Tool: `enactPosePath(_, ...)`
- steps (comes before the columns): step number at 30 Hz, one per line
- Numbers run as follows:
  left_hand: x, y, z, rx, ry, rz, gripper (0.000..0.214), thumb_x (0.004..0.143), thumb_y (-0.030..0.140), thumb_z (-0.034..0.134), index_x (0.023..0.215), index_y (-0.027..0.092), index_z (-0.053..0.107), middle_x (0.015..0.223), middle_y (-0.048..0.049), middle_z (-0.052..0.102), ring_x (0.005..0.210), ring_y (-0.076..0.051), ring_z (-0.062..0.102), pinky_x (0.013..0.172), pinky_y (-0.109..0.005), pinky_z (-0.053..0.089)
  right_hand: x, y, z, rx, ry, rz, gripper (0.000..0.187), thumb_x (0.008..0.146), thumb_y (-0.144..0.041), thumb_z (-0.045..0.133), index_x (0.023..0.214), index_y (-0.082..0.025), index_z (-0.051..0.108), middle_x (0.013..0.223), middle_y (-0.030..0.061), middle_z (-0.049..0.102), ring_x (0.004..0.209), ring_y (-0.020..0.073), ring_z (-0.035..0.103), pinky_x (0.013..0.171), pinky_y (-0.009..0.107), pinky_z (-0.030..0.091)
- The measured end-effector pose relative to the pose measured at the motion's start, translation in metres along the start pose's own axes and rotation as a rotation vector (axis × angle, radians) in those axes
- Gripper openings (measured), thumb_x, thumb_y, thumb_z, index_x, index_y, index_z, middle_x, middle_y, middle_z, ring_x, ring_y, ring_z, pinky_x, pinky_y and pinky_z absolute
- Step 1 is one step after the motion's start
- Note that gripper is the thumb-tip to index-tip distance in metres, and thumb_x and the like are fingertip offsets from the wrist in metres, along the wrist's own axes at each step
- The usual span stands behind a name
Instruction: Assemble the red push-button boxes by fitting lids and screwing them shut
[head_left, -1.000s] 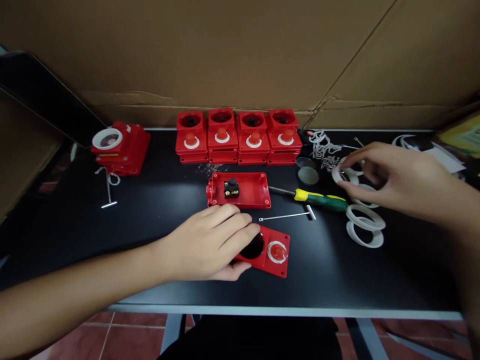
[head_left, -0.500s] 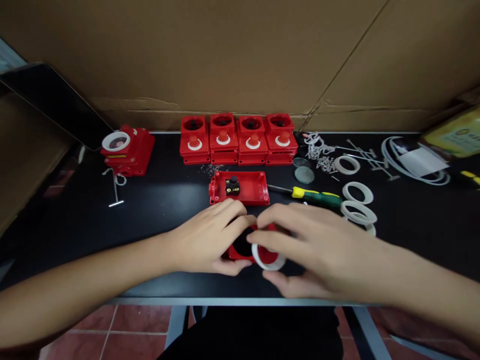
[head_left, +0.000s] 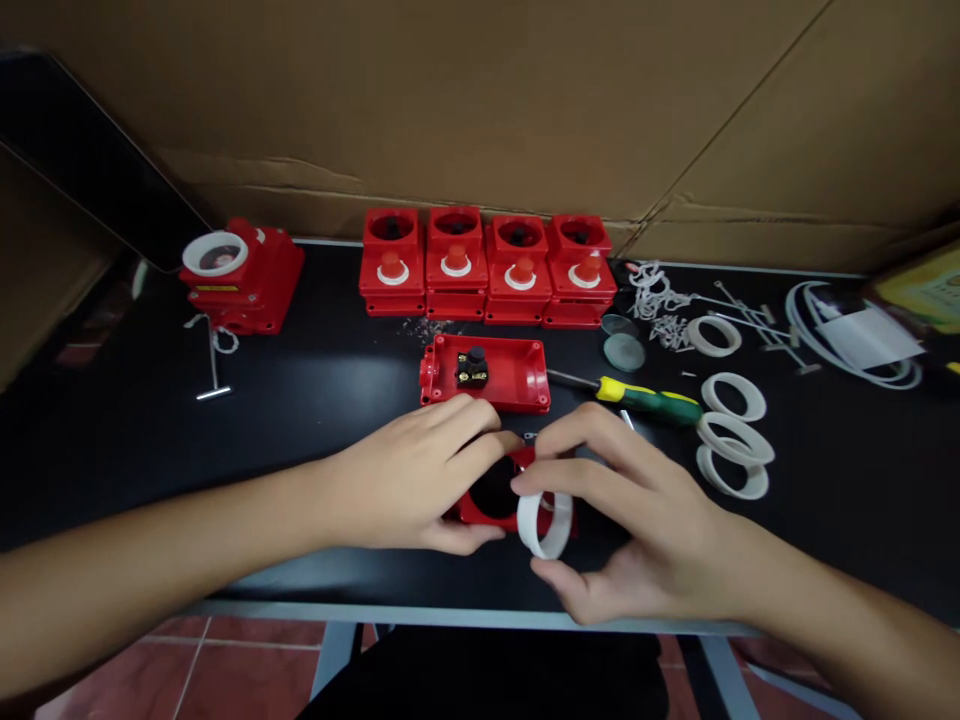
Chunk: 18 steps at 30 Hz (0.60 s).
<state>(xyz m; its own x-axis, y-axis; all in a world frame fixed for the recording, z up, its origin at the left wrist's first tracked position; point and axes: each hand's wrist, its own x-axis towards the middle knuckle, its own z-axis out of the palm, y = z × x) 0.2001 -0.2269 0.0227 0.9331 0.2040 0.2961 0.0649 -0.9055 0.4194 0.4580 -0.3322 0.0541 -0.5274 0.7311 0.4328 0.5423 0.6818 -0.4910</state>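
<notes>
My left hand [head_left: 420, 485] grips a red cover plate [head_left: 491, 495] with a round black hole, holding it near the table's front edge. My right hand [head_left: 630, 520] pinches a white plastic ring [head_left: 546, 524] between thumb and fingers, tilted on edge right at the plate's right side. Just behind the hands lies an open red box base [head_left: 495, 373] with a small black switch part inside.
Four red boxes with buttons [head_left: 487, 265] stand in a row at the back. Another red unit [head_left: 240, 275] sits at the left, a metal pin beside it. A green-yellow screwdriver [head_left: 645, 400], several white rings [head_left: 733, 432], screws and plastic scraps lie at the right. Cardboard walls stand behind.
My right hand reached to the rings at the right, took one and brought it to the red plate; the ring is now tilted on edge. My left hand stayed on the plate.
</notes>
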Motion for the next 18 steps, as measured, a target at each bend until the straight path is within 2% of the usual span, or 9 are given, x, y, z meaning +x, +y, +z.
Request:
enactPosePath(3,0.001,0.000,-0.002,0.006,0.000,0.012,0.051,0.106,0.047,0.085,0.135,0.009,0.066,0.120,-0.0157,0.071,0.104,-0.033,0.071,0.091,-0.046,0.066,0.000,0.002,0.001,-0.011,0.025,0.051,0.032,0.099,-0.020,0.078,0.130,-0.016,0.070,0.120,0.0093,0.063,0.108,0.0205,0.066,0.093,0.033,0.062)
enactPosePath(6,0.001,0.000,-0.003,0.013,0.004,0.010,0.046,0.103,0.044,0.088,0.129,0.011,0.067,0.119,-0.0149,0.070,0.102,-0.032,0.070,0.090,-0.045,0.065,0.002,0.007,0.004,0.074,0.031,0.096,0.035,0.097,-0.018,0.082,0.130,-0.018,0.071,0.121,0.0085,0.062,0.109,0.0196,0.067,0.094,0.032,0.063)
enactPosePath(13,0.000,-0.001,-0.005,0.006,0.006,0.016,0.047,0.099,0.039,0.091,0.128,0.012,0.065,0.117,-0.0129,0.072,0.102,-0.030,0.071,0.089,-0.042,0.064,0.002,0.013,0.001,0.100,-0.011,0.132,0.048,0.101,-0.031,0.089,0.142,-0.019,0.066,0.126,0.0104,0.073,0.115,0.0226,0.073,0.101,0.036,0.065)
enactPosePath(18,-0.002,0.000,-0.003,0.044,0.047,-0.024,0.049,0.100,0.039,0.088,0.131,0.015,0.058,0.120,-0.0127,0.073,0.099,-0.029,0.072,0.085,-0.041,0.066,0.003,0.012,0.000,0.089,-0.043,0.125,0.039,0.106,-0.037,0.088,0.135,-0.020,0.069,0.128,0.0115,0.077,0.116,0.0231,0.074,0.101,0.036,0.065)
